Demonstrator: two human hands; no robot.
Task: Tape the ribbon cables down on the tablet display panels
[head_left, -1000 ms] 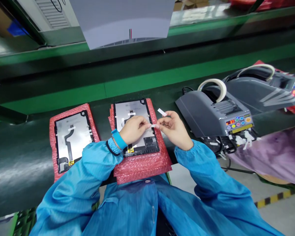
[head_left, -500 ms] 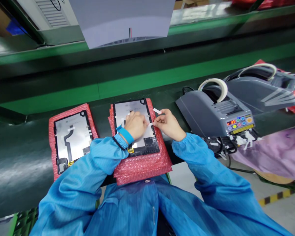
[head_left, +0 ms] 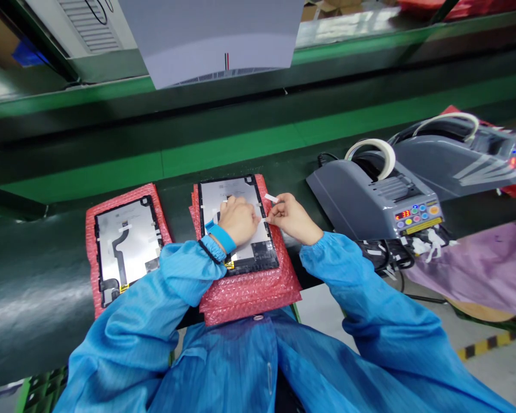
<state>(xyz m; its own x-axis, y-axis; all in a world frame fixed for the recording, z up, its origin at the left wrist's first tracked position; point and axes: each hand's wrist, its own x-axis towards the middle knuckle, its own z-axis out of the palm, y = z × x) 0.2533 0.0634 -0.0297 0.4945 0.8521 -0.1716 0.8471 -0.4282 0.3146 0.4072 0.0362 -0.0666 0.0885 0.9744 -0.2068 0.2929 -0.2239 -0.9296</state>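
A tablet-like screen panel (head_left: pixel 262 255), silver with a black frame, lies on red bubble-wrap pouches (head_left: pixel 249 292) before me. My left hand (head_left: pixel 239 222) rests on it, fingers bent and apart, with its fingertips near the right edge; it holds nothing that I can see. Beside that edge, my right hand (head_left: pixel 294 218) pinches a short strip of white tape (head_left: pixel 262 221) reaching onto the frame. A second white tape strip (head_left: pixel 270 198) sticks out from its upper fingers. The fingertips partly hide the contact.
To the left, another screen panel (head_left: pixel 131 241) lies on a red pouch (head_left: pixel 92 229). Two grey tape dispensers (head_left: pixel 352 195) with white tape rolls stand on the right. A white sheet (head_left: pixel 215 34) hangs from the green shelf (head_left: pixel 335 51) at the back.
My right hand has shifted slightly left with the tape, and the upper strip now sits lower and farther left. My left hand stays on the panel.
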